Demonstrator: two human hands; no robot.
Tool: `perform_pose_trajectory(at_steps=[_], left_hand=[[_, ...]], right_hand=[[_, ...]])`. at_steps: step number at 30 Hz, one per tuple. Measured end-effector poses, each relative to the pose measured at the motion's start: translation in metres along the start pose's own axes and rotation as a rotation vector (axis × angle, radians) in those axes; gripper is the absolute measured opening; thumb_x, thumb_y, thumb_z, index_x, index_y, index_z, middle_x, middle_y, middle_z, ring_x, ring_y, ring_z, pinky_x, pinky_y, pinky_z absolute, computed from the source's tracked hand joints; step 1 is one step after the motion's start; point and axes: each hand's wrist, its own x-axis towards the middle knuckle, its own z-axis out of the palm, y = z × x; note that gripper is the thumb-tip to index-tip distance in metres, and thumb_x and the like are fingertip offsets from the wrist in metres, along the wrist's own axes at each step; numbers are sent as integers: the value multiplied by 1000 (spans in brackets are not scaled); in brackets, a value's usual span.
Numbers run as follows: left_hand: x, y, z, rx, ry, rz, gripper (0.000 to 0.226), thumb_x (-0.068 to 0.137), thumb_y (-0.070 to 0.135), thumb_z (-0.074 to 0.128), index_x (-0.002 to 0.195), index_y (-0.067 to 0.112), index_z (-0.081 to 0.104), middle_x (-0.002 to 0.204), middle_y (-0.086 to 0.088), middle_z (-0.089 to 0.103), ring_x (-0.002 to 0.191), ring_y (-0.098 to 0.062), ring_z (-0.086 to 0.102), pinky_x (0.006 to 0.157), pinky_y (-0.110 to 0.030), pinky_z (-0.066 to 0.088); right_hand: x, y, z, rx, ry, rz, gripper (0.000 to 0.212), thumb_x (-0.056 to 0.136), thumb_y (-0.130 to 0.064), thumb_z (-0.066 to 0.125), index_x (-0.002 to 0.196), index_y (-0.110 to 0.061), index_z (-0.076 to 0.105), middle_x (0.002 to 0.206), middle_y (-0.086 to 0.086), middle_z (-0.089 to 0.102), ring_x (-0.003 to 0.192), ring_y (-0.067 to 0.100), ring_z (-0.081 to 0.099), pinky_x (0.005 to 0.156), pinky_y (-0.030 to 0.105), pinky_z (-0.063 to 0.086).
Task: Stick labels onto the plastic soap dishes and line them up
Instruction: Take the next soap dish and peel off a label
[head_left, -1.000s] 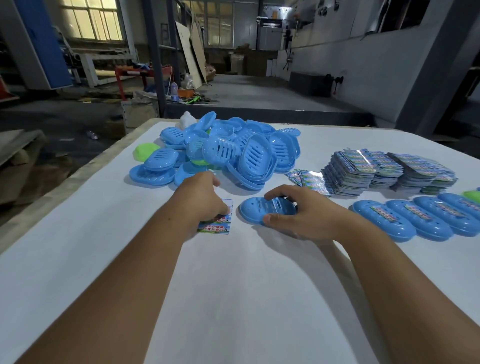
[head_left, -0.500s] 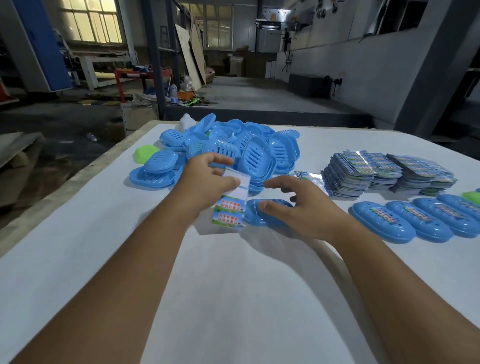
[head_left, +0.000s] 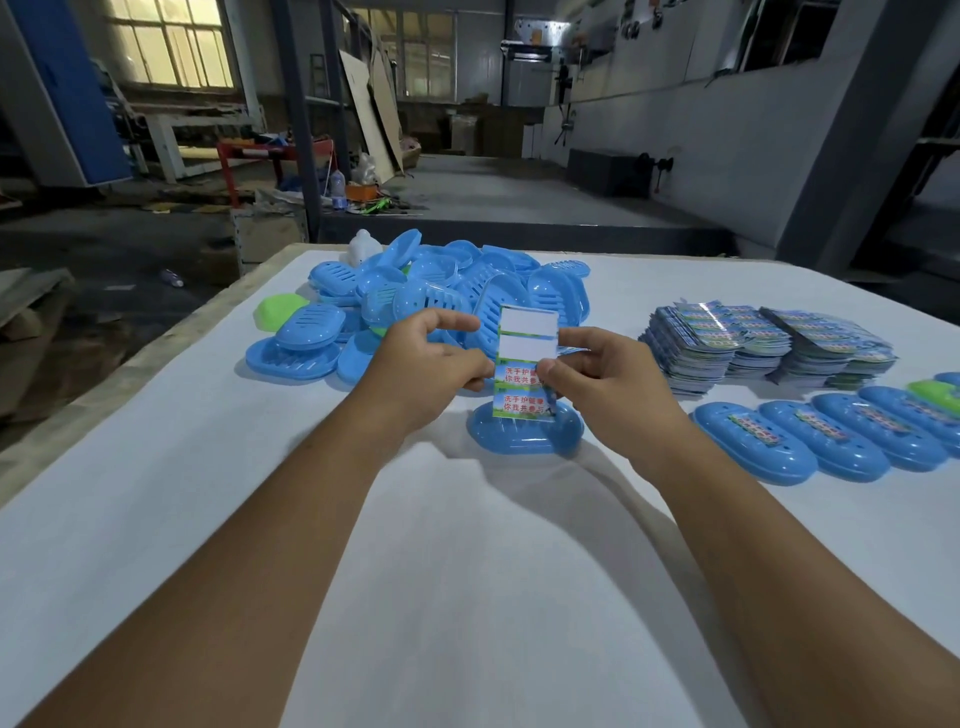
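Note:
Both hands hold a label sheet (head_left: 525, 364) upright above a blue soap dish (head_left: 524, 437) that lies on the white table (head_left: 467, 571). My left hand (head_left: 431, 364) pinches the sheet's left edge. My right hand (head_left: 602, 374) pinches its right edge at a printed label. The sheet's upper two fields are blank white; the lower two carry printed labels. A row of labelled blue dishes (head_left: 831, 441) lies to the right.
A heap of unlabelled blue soap dishes (head_left: 447, 301) with a green one (head_left: 280, 309) sits at the back left. Stacks of label sheets (head_left: 763, 343) stand at the back right. Another green dish (head_left: 935, 395) shows at the right edge. The table's left edge (head_left: 156, 353) runs diagonally.
My left hand lifted the label sheet off the table and raised it upright. My right hand let go of the blue dish and took the sheet's right edge.

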Motion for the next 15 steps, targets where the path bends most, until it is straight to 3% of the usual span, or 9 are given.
perform_pose_trajectory(at_steps=[8,11,15], left_hand=[[-1,-3,-1,78,-34,21,32,84,11,74,108,27,61,73,4,77,68,-2,71,56,-12,47],[-1,-4,-1,121,-51,23,31,84,13,73,105,31,59,72,6,76,69,0,68,58,-14,48],[-1,-4,-1,127,-76,30,34,82,11,71,105,33,59,72,8,76,67,4,67,52,-7,45]], right_hand=[[-1,-2,1,-16,-6,31,36,94,-15,72,128,-18,61,85,-8,79,82,6,75,75,22,59],[-2,-2,0,-35,-9,32,40,94,-17,71,133,-20,58,82,-10,79,81,3,75,70,17,56],[-3,-3,1,-14,-2,50,46,94,-18,72,136,-25,54,79,-8,78,81,1,74,62,12,55]])
